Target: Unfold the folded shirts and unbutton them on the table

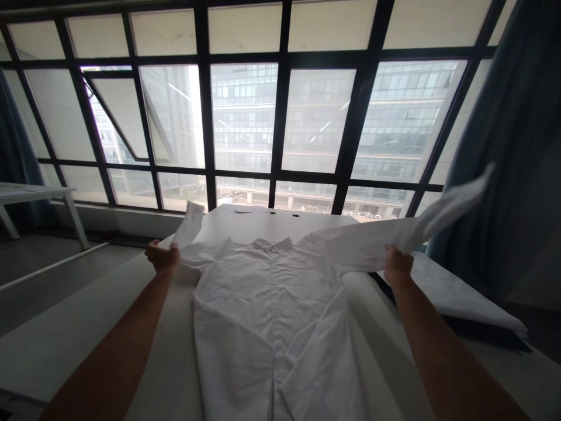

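- White button-front shirt (272,316): lies front-up on the pale worktop (87,333), with its body between the two hands and its collar just beyond them.
- Left hand (163,257): closed on the left-hand sleeve (191,221) near the shoulder. The cuff end stands up just beyond the hand.
- Right hand (398,264): closed on the right-hand sleeve (438,225). The sleeve stretches up and outward past the hand, and its end is blurred.
- Risk, judged: the right-hand sleeve hangs past the worktop edge. A slack grip would probably drop it toward the white sheet (464,298), which lies lower and outward of the right hand.
- Risk, judged: unequal pull between the hands could drag the shirt body askew and crease its front.
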A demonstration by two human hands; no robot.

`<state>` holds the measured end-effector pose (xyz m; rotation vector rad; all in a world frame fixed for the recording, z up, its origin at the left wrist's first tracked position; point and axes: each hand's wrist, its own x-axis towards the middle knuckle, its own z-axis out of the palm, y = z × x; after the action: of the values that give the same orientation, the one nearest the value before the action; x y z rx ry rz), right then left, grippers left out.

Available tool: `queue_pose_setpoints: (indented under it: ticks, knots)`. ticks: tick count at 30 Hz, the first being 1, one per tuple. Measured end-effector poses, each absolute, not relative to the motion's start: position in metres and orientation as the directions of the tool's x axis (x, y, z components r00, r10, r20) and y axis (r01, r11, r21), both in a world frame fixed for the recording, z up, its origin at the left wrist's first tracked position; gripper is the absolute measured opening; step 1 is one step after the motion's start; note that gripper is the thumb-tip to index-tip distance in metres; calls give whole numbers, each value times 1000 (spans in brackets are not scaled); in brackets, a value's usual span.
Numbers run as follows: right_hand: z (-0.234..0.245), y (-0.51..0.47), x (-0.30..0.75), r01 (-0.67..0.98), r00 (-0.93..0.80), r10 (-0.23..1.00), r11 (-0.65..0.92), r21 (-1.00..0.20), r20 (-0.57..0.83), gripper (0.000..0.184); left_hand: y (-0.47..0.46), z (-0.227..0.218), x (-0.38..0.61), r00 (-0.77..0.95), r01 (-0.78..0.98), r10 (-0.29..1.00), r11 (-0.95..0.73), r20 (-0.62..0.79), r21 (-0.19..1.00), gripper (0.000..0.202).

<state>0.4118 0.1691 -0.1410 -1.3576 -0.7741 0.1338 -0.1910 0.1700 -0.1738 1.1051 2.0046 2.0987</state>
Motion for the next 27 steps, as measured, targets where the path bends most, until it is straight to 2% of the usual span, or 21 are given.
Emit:
queue_pose_setpoints:
  ticks: [2,4,6,7,9,11,12,15,17,19,20,22,23,24,25,27]
  knots:
    - [-147,169,399,445,746,485,149,-883,457,51,171,-178,-170,-618,572,552,-171,559,802,25]
    - [-149,168,374,650,617,522,82,-755,588,59,172,-186,-139,-266,749,734,-251,625,613,18]
    - [-151,166,344,827,350,647,126,-548,677,52,170,-198,-108,126,813,831,-399,541,424,22]
    - [-154,165,329,860,192,725,201,-470,662,45,169,-206,-94,259,806,840,-460,477,372,28]
    - [-164,160,299,834,-137,847,378,-401,514,36,163,-222,-73,427,780,838,-532,340,330,41]
    - [-177,153,275,787,-400,869,488,-378,290,37,156,-232,-60,493,784,840,-541,225,305,45]
    - [-183,148,265,784,-471,861,508,-357,190,40,153,-233,-56,503,798,845,-534,181,279,44]
    - [-188,135,247,819,-522,852,514,-255,40,46,143,-219,-48,540,818,835,-550,102,168,47]
    - [-177,126,243,848,-501,865,485,-216,-26,43,135,-201,-43,579,798,812,-582,64,156,42]
    - [-161,116,241,871,-475,848,415,-261,-236,40,125,-184,-37,619,766,782,-582,-70,274,36]
    - [-153,112,239,879,-466,792,361,-313,-394,40,120,-178,-33,646,745,739,-553,-193,373,38]
    - [-144,105,235,881,-465,595,241,-407,-655,44,111,-170,-26,688,710,597,-437,-413,551,42]
    - [-143,104,233,874,-477,537,207,-440,-696,44,108,-168,-23,691,703,573,-390,-441,594,43]
    - [-144,105,230,860,-496,556,209,-465,-667,42,107,-168,-20,669,711,625,-377,-402,594,43]
    - [-148,106,227,846,-508,646,250,-471,-569,38,107,-169,-19,609,740,736,-394,-295,545,41]
    - [-161,113,223,835,-488,842,374,-404,-230,29,111,-173,-20,407,855,913,-393,32,338,36]
